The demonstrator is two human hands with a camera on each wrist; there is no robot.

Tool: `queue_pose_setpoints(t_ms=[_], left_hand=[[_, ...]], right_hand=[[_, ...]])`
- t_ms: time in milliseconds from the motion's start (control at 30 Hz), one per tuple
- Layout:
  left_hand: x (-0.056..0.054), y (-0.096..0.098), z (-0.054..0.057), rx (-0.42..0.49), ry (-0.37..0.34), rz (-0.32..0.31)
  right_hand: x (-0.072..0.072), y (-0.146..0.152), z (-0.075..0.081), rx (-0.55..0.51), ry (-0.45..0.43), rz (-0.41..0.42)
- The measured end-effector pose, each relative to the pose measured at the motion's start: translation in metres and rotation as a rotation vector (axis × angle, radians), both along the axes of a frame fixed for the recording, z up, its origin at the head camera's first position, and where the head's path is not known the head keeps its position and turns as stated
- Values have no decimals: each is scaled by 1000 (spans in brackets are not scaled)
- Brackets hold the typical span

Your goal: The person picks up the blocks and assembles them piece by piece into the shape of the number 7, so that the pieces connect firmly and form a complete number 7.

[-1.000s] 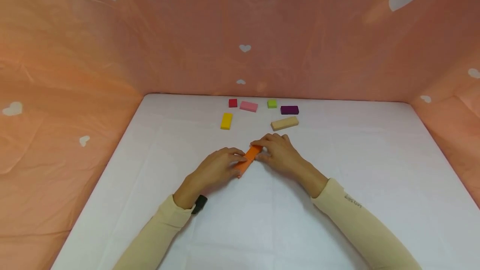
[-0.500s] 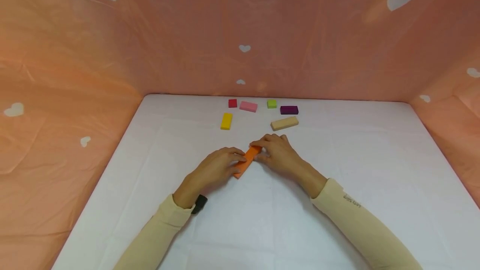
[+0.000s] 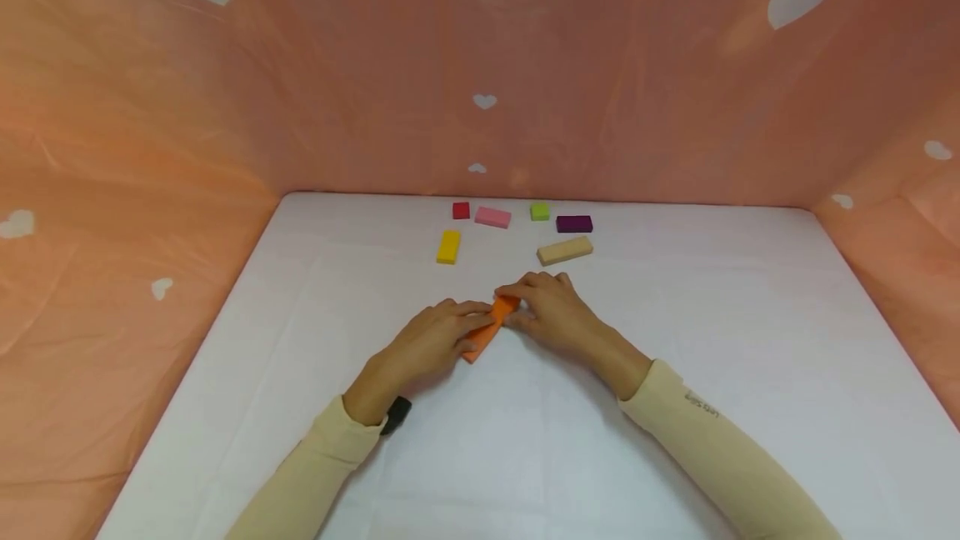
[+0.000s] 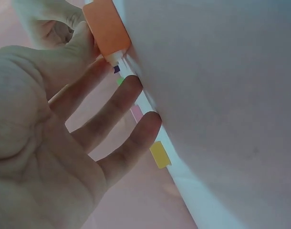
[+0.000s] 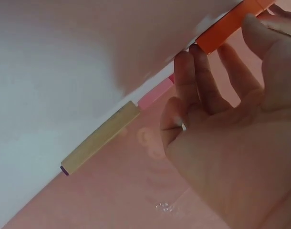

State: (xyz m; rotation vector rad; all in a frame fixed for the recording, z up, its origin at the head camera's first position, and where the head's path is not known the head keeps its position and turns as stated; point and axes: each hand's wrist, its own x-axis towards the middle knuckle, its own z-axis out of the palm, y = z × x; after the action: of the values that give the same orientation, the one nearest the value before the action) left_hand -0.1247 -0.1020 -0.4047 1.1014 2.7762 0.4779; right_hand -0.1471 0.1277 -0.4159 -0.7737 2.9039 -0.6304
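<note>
A long orange block (image 3: pixel 486 332) lies slantwise on the white table (image 3: pixel 525 440), held at both ends. My left hand (image 3: pixel 438 338) pinches its near end with thumb and index finger, and the other fingers (image 4: pixel 112 109) stretch out to the cloth. My right hand (image 3: pixel 551 313) grips the far end of the orange block (image 5: pixel 231 24), thumb on one side and fingers (image 5: pixel 202 76) on the other. The orange block (image 4: pixel 106 28) fills the top of the left wrist view.
Beyond the hands lie a tan block (image 3: pixel 565 251), a yellow block (image 3: pixel 448 246), a red block (image 3: pixel 461 210), a pink block (image 3: pixel 492 217), a green block (image 3: pixel 539 211) and a purple block (image 3: pixel 573 224). Pink cloth walls (image 3: pixel 150 148) enclose the table on three sides.
Both hands stay on the orange block. Its near end has slid slightly left and toward me. The other blocks have not moved.
</note>
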Motion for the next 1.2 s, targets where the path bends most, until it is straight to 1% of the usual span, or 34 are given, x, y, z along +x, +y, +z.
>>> queue_pose_setpoints(t_ms=[67, 200, 300, 433, 533, 633, 900, 1100, 1200], left_hand=[[1, 1, 1, -14, 17, 5], [3, 4, 3, -10, 16, 17], [5, 6, 3, -2, 17, 11], [8, 7, 2, 0, 25, 6], [7, 6, 1, 1, 10, 21], [5, 4, 1, -1, -4, 38], [4, 1, 0, -19, -36, 58], [3, 1, 3, -25, -29, 47], [2, 1, 4, -22, -28, 52]], right_hand=[[-2, 2, 1, 17, -1, -5], [-8, 10, 5, 28, -9, -42], [-17, 22, 9, 32, 12, -106], [-32, 39, 10, 57, 74, -221], [-44, 49, 9, 84, 114, -296], [-52, 54, 9, 93, 134, -333], [-65, 49, 5, 54, 104, -307], [-80, 35, 4, 46, 89, -258], [-87, 28, 5, 47, 96, -237]])
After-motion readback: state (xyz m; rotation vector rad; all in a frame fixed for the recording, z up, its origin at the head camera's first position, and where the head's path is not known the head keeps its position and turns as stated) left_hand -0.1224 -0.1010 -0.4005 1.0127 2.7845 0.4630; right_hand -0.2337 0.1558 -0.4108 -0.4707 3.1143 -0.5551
